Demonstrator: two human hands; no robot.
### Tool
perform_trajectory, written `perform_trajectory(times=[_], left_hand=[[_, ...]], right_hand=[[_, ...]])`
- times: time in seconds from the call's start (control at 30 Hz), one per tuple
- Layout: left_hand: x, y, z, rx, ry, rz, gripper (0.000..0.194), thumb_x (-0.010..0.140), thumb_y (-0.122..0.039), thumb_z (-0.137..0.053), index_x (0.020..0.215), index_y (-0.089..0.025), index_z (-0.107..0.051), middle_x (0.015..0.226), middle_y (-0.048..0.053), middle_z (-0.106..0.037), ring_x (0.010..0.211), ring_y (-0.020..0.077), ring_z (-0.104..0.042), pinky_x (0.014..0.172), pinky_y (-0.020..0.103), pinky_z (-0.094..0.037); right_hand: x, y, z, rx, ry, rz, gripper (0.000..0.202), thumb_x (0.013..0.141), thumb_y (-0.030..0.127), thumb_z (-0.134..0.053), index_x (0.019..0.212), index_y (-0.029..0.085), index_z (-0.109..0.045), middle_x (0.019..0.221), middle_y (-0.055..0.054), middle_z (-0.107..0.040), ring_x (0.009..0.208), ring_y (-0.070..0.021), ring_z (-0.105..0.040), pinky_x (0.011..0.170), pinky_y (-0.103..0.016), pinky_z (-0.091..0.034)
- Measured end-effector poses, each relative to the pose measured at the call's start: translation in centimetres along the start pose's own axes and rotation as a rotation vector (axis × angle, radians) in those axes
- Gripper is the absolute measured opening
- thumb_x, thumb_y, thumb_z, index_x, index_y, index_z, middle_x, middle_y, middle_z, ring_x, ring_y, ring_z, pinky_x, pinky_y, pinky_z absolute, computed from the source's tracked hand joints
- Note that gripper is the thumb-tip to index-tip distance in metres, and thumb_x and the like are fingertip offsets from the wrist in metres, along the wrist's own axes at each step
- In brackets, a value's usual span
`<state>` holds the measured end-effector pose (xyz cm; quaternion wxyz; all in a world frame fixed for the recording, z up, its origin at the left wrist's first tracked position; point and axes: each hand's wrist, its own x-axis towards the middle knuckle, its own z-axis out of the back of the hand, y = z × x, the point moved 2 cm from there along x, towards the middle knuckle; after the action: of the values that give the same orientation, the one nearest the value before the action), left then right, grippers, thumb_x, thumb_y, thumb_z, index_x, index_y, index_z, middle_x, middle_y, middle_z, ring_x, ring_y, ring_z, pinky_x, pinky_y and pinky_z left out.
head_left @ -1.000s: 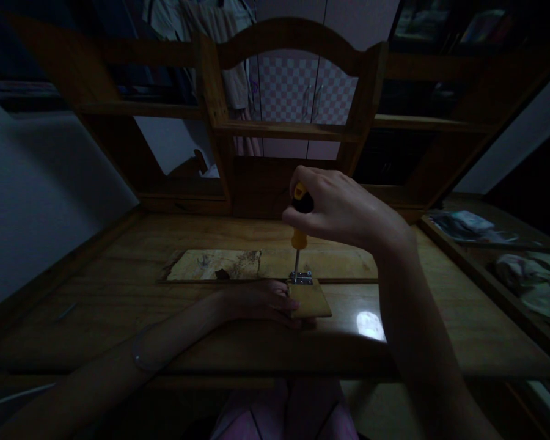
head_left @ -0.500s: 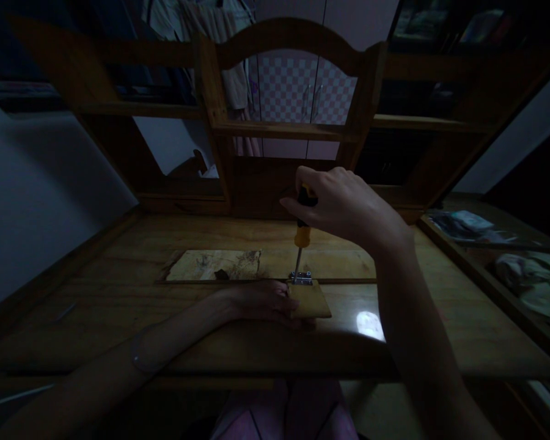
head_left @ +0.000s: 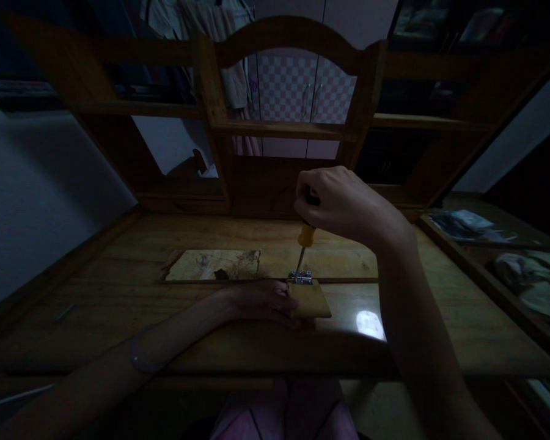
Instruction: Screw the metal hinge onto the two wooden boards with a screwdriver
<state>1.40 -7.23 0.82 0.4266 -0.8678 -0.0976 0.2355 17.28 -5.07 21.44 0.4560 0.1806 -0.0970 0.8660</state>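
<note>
My right hand (head_left: 332, 198) is closed round the handle of a yellow and black screwdriver (head_left: 307, 234). The shaft slants down, and its tip meets a small metal hinge (head_left: 301, 277). That hinge lies at the far edge of a small wooden block (head_left: 310, 299). My left hand (head_left: 268, 301) grips the block from its left side, thumb on top and fingers partly hidden beneath. Just behind the hinge, a long wooden strip (head_left: 321, 264) lies on the desk, its left part pale and stained.
A wooden desk (head_left: 119, 293) spreads around the hands, with a wooden shelf frame (head_left: 284, 129) rising behind. A thin pale item (head_left: 65, 312) lies at the left. On the right are a plastic packet (head_left: 472, 221) and crumpled cloth (head_left: 531, 282).
The screwdriver handle has tilted slightly to the right, and the fingers of my right hand have curled in more around it. My left hand and the block have stayed in place.
</note>
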Motion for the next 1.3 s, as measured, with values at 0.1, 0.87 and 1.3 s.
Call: perform_trajectory(times=[0.1, 0.87, 1.3], left_hand=[[0.04, -0.05, -0.09, 0.010, 0.023, -0.003, 0.037, 0.079, -0.031, -0.082, 0.106, -0.009, -0.070, 0.106, 0.011, -0.072, 0.103, 0.0215, -0.068, 0.105, 0.041, -0.048], [-0.09, 0.02, 0.12, 0.002, 0.032, -0.006, 0.034, 0.081, -0.031, -0.080, 0.105, -0.009, -0.068, 0.110, 0.013, -0.070, 0.108, 0.0235, -0.066, 0.103, 0.040, -0.048], [0.02, 0.02, -0.06, -0.019, 0.020, 0.003, 0.033, 0.083, -0.025, -0.077, 0.111, -0.009, -0.070, 0.113, 0.014, -0.072, 0.108, 0.0236, -0.069, 0.105, 0.042, -0.048]], right_hand=[[0.04, -0.13, -0.13, -0.061, -0.049, -0.039, 0.021, 0.092, 0.026, -0.045, 0.093, 0.017, -0.065, 0.085, -0.009, -0.067, 0.073, -0.0194, -0.057, 0.067, -0.032, -0.035], [-0.42, -0.08, 0.70, 0.080, 0.048, -0.013, 0.022, 0.088, 0.035, -0.054, 0.100, 0.020, -0.065, 0.087, -0.006, -0.068, 0.079, -0.0213, -0.060, 0.071, -0.032, -0.040], [-0.32, -0.82, 0.16, -0.129, -0.037, -0.086, 0.032, 0.093, 0.044, -0.049, 0.098, 0.017, -0.065, 0.084, -0.009, -0.068, 0.079, -0.0233, -0.060, 0.067, -0.032, -0.036]])
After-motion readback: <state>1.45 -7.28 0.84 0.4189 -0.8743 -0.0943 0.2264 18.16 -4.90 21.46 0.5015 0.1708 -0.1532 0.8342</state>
